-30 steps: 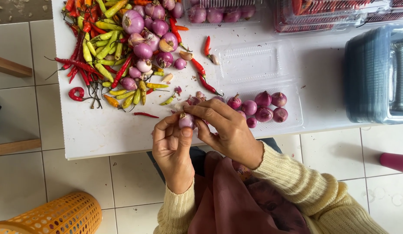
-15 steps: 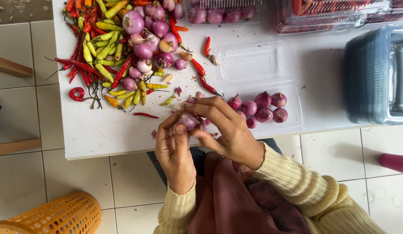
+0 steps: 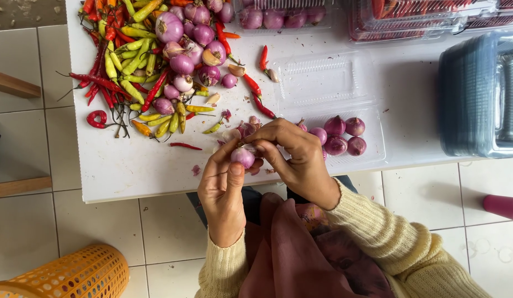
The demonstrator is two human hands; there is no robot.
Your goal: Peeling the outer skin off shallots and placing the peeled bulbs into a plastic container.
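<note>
At the far left I see an orange basket point(image 3: 63, 273) on the tiled floor, below the tabletop point(image 3: 140, 165) edge; above it a heap of red and green chillies point(image 3: 121, 66) mixed with unpeeled shallots point(image 3: 184, 52) spreads close to that edge; a careless sweep of a sleeve could, I judge, roll some of them off to the floor.

Moving right, my left hand point(image 3: 223, 190) is closed around a small peeled shallot point(image 3: 243, 156), thumb and fingers pinching it just over the front edge of the tabletop; the right hand point(image 3: 298, 160) is closed on the same shallot from the other side, fingertips picking at its skin; the bulb looks smooth and damp, so I reckon it could slip out of the pinch and drop into the lap or onto the tiles; loose skin scraps point(image 3: 197, 170) lie near the hands and may scatter.

Further right, a clear plastic tray point(image 3: 372, 149) holds several peeled shallots point(image 3: 342, 135); it sits at the tabletop edge, so a nudge from the right wrist might tip it; a stack of blue-grey containers point(image 3: 480, 94) stands beyond, well apart.
</note>
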